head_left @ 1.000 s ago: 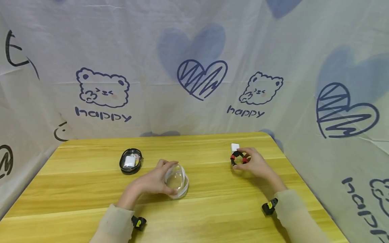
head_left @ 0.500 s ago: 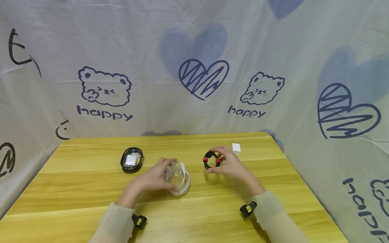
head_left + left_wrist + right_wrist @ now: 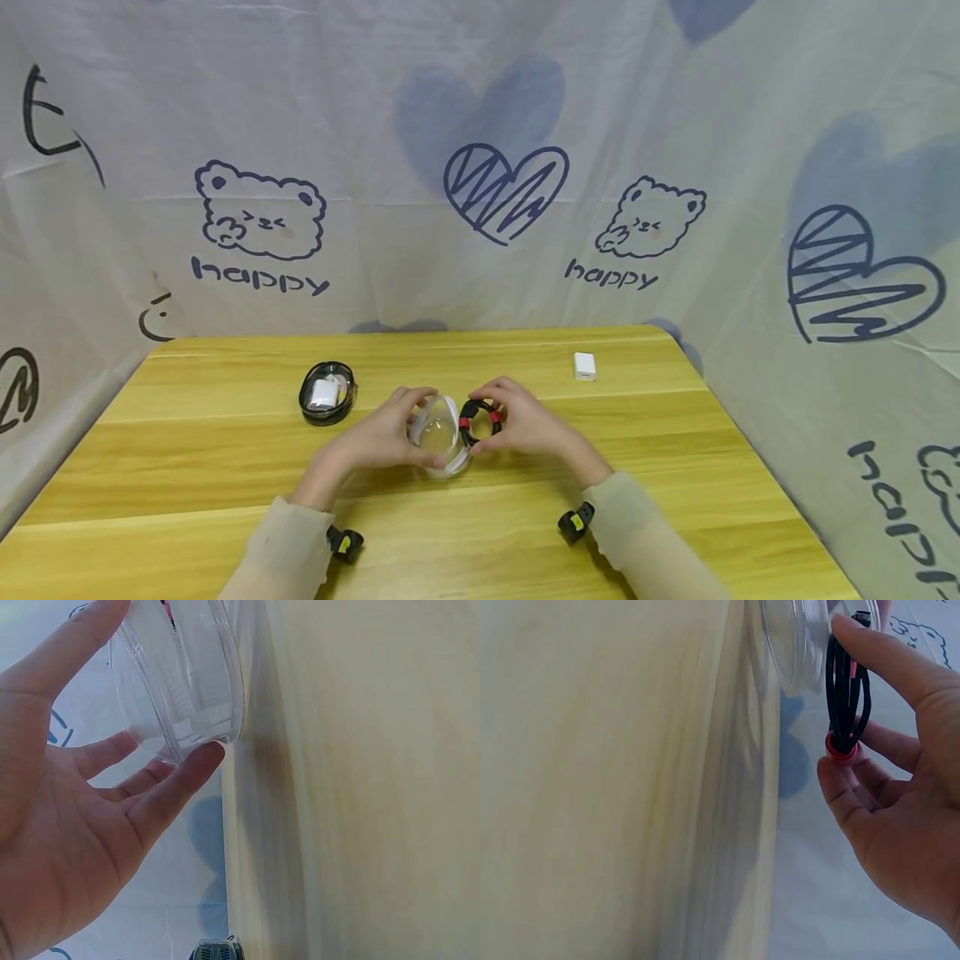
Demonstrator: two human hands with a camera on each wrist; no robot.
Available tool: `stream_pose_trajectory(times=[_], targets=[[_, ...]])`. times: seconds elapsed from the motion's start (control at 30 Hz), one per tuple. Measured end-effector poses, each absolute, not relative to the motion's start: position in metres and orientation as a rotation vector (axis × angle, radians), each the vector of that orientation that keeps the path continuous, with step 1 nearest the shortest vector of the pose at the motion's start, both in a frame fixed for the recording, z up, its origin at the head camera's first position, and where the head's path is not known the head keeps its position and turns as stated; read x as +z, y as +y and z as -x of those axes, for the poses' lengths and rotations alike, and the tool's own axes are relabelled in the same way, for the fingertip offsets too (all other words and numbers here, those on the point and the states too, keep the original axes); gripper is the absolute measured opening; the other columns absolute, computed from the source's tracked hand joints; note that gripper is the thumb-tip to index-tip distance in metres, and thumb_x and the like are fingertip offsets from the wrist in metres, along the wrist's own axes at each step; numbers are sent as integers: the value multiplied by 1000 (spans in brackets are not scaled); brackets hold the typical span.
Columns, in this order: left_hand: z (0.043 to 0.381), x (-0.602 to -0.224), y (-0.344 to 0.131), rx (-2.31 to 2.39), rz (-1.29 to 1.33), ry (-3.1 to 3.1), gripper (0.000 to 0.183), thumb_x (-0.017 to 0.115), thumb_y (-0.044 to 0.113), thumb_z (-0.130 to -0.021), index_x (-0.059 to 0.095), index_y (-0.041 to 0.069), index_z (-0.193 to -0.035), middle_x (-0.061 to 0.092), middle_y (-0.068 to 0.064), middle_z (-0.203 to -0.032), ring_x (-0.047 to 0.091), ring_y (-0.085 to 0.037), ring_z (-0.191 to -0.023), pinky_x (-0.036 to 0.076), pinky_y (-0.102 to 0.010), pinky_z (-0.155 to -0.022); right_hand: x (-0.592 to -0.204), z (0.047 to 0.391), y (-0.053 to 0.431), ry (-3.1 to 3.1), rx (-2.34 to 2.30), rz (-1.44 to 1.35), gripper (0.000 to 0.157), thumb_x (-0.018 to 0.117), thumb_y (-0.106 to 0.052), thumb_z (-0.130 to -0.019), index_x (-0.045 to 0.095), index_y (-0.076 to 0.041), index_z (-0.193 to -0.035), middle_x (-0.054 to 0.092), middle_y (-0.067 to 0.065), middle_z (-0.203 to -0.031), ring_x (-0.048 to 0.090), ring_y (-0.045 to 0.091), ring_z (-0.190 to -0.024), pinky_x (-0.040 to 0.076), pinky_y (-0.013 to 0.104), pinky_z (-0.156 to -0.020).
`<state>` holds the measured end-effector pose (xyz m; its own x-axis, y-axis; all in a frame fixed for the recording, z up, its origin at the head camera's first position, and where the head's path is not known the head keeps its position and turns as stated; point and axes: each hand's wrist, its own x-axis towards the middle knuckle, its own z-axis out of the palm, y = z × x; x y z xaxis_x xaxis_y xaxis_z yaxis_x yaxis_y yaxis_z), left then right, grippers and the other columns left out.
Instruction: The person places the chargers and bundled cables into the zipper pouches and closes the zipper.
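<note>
My left hand (image 3: 375,437) grips a clear round zip case (image 3: 437,432) with a white rim, thumb on its near side and fingers on the far side. The left wrist view shows this see-through case (image 3: 187,682) tilted on its edge, its opening toward the right hand. In my right hand (image 3: 531,423) is a coiled black cable (image 3: 465,425) with red ties, pinched between thumb and fingers. The coil stands on edge right at the case's opening. Seen from the right wrist, the cable (image 3: 844,690) overlaps the clear case (image 3: 795,645), its connector uppermost.
A black-rimmed clear case (image 3: 306,410) holding a white charger (image 3: 324,394) lies at the back left of the wooden table (image 3: 480,542). Another white charger (image 3: 584,367) sits at the back right. A printed white curtain (image 3: 390,208) hangs behind the table.
My right hand has carried the coiled cable leftward, from beside the white charger at the right to the clear case. The left hand keeps its grip on the case almost in place.
</note>
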<state>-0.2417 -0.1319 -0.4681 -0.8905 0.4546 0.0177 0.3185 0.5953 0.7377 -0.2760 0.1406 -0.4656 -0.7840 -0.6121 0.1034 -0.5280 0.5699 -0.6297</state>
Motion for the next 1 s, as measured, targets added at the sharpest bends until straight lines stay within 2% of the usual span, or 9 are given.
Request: stream_pose_trajectory(times=[0.2, 0.5, 0.83, 1.0], targets=[[241, -467, -131, 1164, -636, 2653, 109, 96, 42, -73, 37, 10, -159, 49, -15, -143, 59, -30, -119, 58, -45, -95, -469, 275, 129, 2623, -940, 1026, 75, 93, -30, -79, 61, -7, -143, 55, 9, -138, 54, 25, -125, 49, 44, -107], [241, -469, -130, 1205, -614, 2629, 110, 95, 44, -74, 35, 8, -159, 46, -14, -145, 58, -29, -123, 56, -45, -98, -474, 274, 113, 2591, -922, 1026, 75, 93, -34, -79, 62, -5, -141, 57, 9, -134, 56, 24, -121, 50, 43, -103], [241, -468, -127, 1258, -641, 2594, 109, 95, 44, -74, 35, 5, -157, 41, -18, -148, 58, -32, -122, 54, -46, -100, -477, 274, 101, 2595, -920, 1092, 55, 92, -21, -79, 69, -8, -127, 60, 5, -121, 54, 16, -101, 51, 30, -86], [242, -469, -127, 1271, -647, 2576, 108, 94, 43, -76, 34, 5, -158, 41, -16, -147, 56, -32, -126, 56, -45, -98, -479, 274, 101, 2606, -889, 1069, 56, 92, -23, -80, 68, -10, -129, 60, 4, -121, 54, 16, -103, 52, 31, -89]])
